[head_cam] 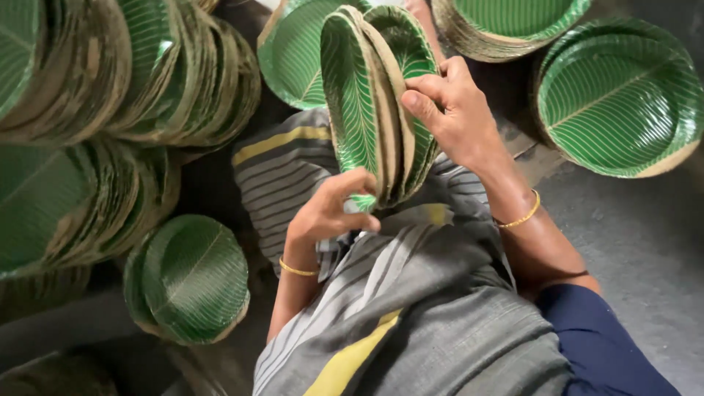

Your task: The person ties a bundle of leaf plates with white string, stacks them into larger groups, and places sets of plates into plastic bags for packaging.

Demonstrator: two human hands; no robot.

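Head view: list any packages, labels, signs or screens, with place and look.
None in view: no package, label, sign or screen.
Only unwrapped plates: a bundle of green leaf-pattern plates on edge between left hand and right hand.
Loose plate stacks all around.

Small workshop, floor-level, where disposable plates get made or packed. Evidence: leaning stacks of green leaf-print paper plates (88, 95) piled all round, more stacks (620, 95) set on a bare grey concrete floor (645, 242), a worker seated low among them, striped cloth (411, 308) over the lap.
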